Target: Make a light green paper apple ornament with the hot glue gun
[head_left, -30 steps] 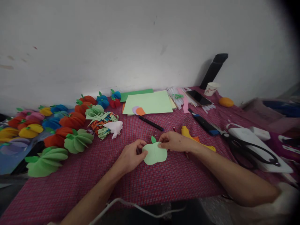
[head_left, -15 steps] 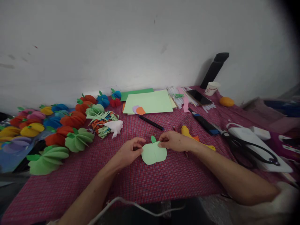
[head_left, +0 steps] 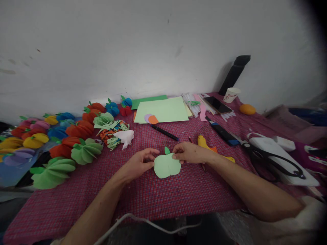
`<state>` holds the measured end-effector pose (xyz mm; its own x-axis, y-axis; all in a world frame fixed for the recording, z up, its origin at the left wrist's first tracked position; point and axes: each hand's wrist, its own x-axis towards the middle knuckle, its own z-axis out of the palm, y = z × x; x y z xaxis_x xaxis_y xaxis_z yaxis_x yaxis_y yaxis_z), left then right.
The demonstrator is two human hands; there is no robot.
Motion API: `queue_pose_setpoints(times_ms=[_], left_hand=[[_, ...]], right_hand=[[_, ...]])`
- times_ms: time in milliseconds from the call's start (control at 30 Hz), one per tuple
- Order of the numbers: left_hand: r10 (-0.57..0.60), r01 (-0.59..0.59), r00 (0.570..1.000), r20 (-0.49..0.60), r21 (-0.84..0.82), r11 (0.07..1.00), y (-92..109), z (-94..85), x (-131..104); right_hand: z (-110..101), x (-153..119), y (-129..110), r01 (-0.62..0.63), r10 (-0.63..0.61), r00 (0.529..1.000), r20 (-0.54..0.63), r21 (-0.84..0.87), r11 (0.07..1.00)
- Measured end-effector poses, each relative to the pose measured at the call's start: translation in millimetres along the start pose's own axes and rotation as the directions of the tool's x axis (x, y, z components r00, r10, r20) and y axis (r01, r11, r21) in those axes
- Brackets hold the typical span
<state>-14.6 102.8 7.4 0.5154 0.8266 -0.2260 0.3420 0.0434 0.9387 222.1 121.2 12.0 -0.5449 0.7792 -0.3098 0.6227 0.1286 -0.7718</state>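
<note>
A pale green paper pumpkin [head_left: 166, 166] with a darker green paper leaf [head_left: 167, 150] at its top is held between my two hands, a fold line running down its middle. My left hand [head_left: 140, 164] pinches its left edge between thumb and fingers. On the upper right, my right hand [head_left: 187, 153] grips the edge, thumb lying on the front face. Just beyond my right hand lies a yellow glue gun [head_left: 203, 142], partly hidden by the forearm. A dark pen [head_left: 165, 132] rests behind the pumpkin.
Finished paper pumpkins [head_left: 80, 130] in several colours crowd the left side, with paper scraps [head_left: 112, 132] beside them. Light green sheets [head_left: 162, 110] lie at the back. To the right are a utility knife [head_left: 221, 132], scissors [head_left: 270, 158], a phone [head_left: 217, 104] and a paper cup [head_left: 231, 95].
The pumpkin has shifted very slightly to the left, both hands keeping their hold. Otherwise the scene looks the same.
</note>
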Motion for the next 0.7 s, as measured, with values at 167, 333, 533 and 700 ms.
queue_pose_setpoints(times_ms=[167, 333, 533, 700], left_hand=[[0.025, -0.025, 1.000, 0.015, 0.016, 1.000, 1.2, -0.1, -0.4], [0.039, -0.040, 0.999, 0.029, 0.021, 0.999, 2.2, -1.2, -0.6], [0.047, -0.048, 0.998, 0.031, 0.010, 0.999, -3.9, -0.6, 1.1], [0.061, -0.062, 0.998, 0.026, 0.035, 0.997, -3.6, 1.7, 0.9]], right_hand=[[-0.1, -0.4, -1.7, -0.015, 0.015, 1.000, -0.003, -0.003, 1.000], [0.2, -0.4, -0.6, -0.020, 0.020, 1.000, 0.003, 0.015, 1.000], [0.3, 0.1, 0.5, -0.004, 0.004, 1.000, -0.004, -0.001, 1.000], [1.5, 0.7, -0.3, -0.006, 0.006, 1.000, -0.007, -0.005, 1.000]])
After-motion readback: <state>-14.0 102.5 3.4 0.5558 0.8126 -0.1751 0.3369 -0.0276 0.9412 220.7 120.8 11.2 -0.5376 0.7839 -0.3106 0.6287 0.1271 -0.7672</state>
